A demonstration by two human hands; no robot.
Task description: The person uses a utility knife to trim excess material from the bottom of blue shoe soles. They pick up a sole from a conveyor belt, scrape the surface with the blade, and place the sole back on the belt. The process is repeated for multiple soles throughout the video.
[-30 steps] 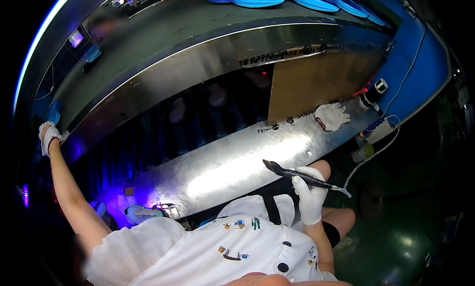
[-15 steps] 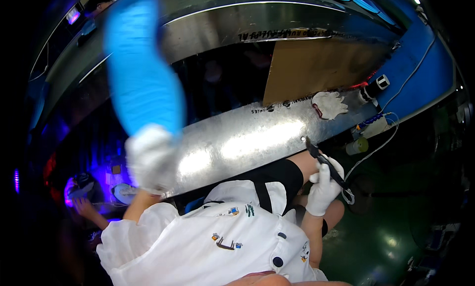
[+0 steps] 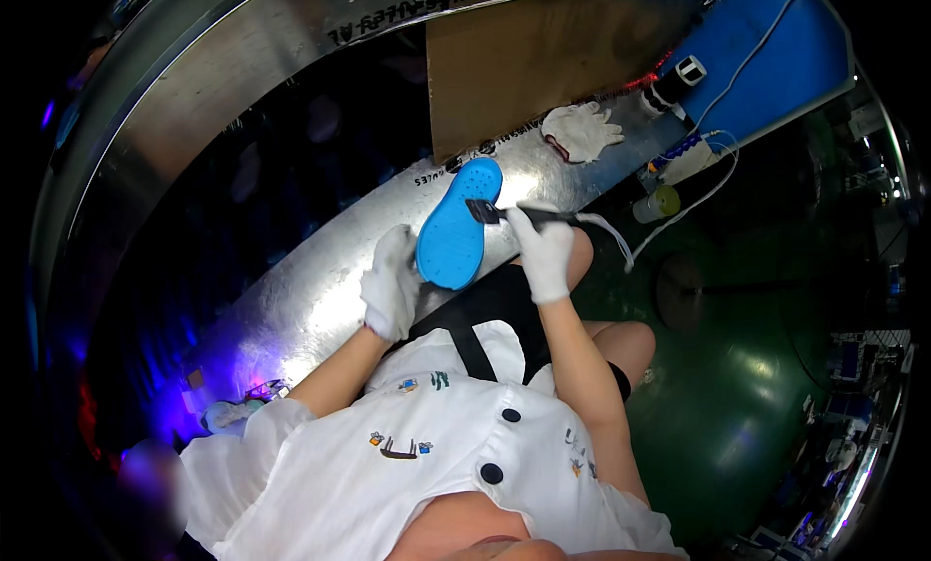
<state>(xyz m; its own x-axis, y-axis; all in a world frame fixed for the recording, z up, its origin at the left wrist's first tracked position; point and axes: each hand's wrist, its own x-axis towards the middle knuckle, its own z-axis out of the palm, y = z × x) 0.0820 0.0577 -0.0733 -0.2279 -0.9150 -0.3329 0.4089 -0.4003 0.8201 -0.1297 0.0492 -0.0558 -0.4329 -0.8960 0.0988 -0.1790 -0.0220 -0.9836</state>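
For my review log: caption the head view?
Gloved left hand holds blue shoe sole; gloved right hand applies brush.

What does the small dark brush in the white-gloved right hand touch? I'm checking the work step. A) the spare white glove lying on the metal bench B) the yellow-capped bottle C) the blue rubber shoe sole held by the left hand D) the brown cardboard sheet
C: the small dark brush in the right hand has its bristles on the upper edge of the blue rubber shoe sole, which the left hand holds.

Glossy metal bench (image 3: 320, 299); matt, perhaps rubber blue sole (image 3: 456, 226); cloth gloves.
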